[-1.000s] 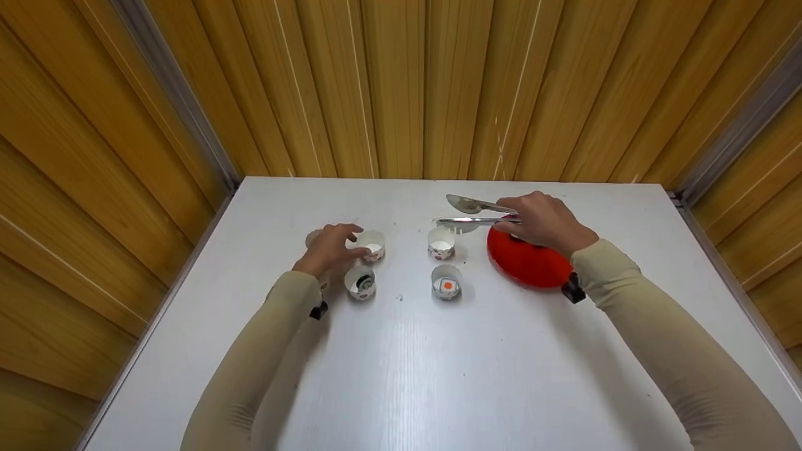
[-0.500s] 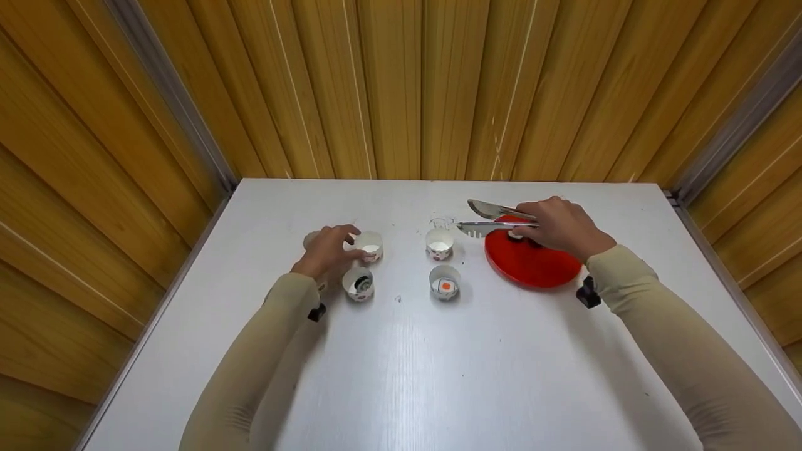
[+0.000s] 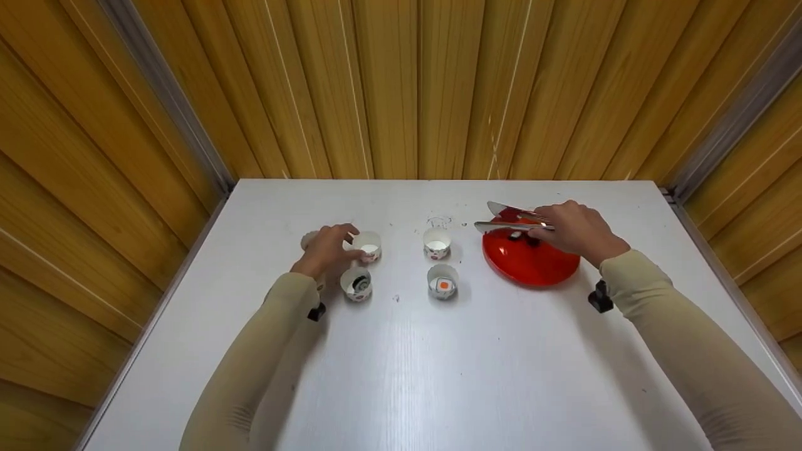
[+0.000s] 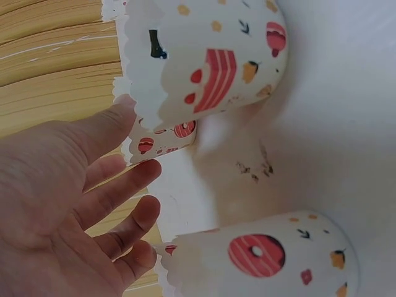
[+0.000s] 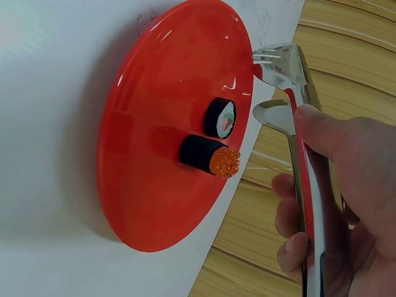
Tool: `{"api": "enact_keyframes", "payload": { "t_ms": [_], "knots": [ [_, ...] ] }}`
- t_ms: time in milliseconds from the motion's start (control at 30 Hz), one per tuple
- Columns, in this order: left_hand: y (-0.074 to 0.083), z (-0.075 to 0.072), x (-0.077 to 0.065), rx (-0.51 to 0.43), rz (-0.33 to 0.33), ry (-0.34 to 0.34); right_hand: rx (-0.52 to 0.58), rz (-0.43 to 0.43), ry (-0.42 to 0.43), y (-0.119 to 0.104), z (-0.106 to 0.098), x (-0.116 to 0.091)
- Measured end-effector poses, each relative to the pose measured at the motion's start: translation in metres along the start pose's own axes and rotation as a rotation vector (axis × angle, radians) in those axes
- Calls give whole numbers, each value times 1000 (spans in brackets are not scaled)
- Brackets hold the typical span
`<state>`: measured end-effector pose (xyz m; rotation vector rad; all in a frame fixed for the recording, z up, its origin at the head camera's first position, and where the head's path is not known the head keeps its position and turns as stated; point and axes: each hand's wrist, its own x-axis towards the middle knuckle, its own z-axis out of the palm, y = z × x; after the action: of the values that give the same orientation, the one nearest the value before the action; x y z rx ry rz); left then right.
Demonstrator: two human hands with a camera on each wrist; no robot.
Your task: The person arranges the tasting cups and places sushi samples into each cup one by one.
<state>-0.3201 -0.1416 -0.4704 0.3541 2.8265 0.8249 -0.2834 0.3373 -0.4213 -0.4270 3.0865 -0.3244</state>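
Note:
Near the back left of the white table my left hand (image 3: 326, 252) curves its thumb and fingers around the rim of a printed paper cup (image 4: 170, 137). Its thumb lies at that rim; how firmly it grips cannot be told. My right hand (image 3: 579, 230) grips metal serving tongs (image 5: 303, 136) with one forked and one spoon-like end, their tips spread and holding nothing. The tongs hover over a red plate (image 3: 531, 269). On the plate are a sushi roll with a pale centre (image 5: 221, 117) and a roll topped with orange roe (image 5: 210, 158).
A front left cup (image 3: 356, 285) contains a dark-rimmed roll; a front right cup (image 3: 442, 282) contains a white piece with an orange centre. Another cup (image 3: 437, 244) stands behind it. One more cup (image 4: 266, 260) is partly hidden by the left hand. Wooden-look panels (image 3: 388, 88) rise behind.
My right hand has carried the tongs rightward from near the back right cup to over the red plate. The left hand stays in place at its cup.

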Motion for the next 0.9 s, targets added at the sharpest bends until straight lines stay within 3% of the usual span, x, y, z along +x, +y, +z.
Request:
{"api": "enact_keyframes", "payload": {
  "t_ms": [367,900],
  "knots": [
    [1,0,0,-8,-20,-1,36,55,-58,9,3,-7],
    [1,1,-1,-17,-31,15,13,72,-32,18,4,-14]
  ]
}}
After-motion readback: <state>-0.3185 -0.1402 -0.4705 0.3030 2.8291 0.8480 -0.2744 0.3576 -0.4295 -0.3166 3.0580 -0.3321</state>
